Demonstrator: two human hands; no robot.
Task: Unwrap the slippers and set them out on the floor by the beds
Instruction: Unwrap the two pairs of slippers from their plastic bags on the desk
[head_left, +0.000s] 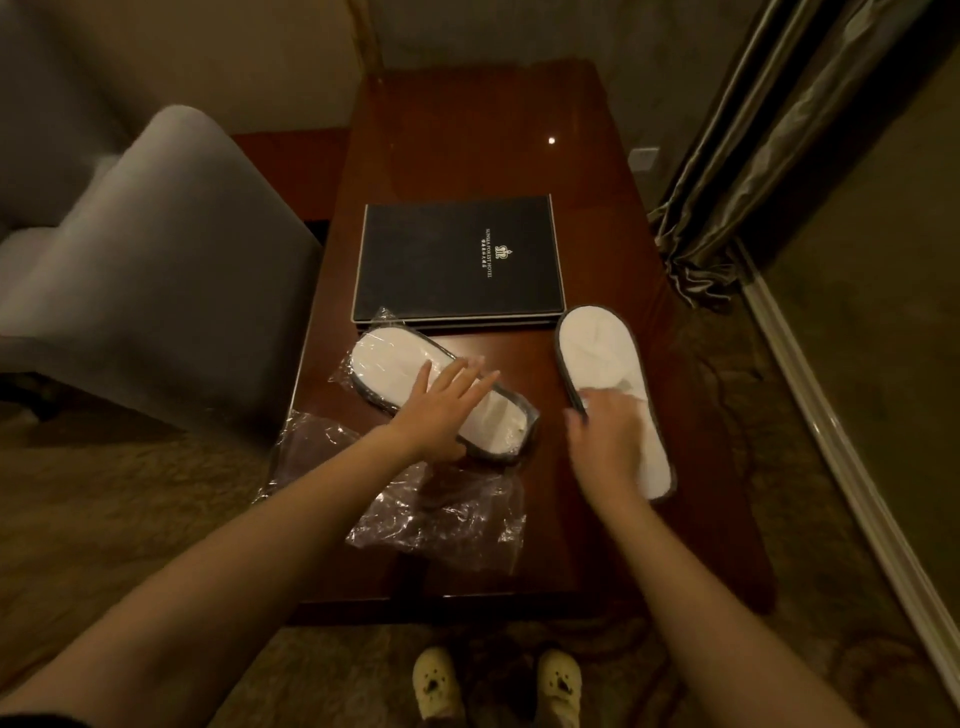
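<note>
Two white slippers with grey edging lie on a dark wooden table (467, 130). The left slipper (387, 364) still sits in clear plastic wrap and lies slantwise; my left hand (441, 410) rests flat on it with straight fingers. The right slipper (597, 343) is bare and points away from me. My right hand (608, 441) lies over its near half with fingers curled at its edge, blurred. An empty clear plastic wrapper (441, 514) lies crumpled near the table's front edge.
A black flat box (457, 260) with a hotel logo lies behind the slippers. A grey armchair (156, 249) stands to the left, curtains (737, 171) to the right. Carpet surrounds the table, and my feet in pale shoes (436, 680) stand in front of it.
</note>
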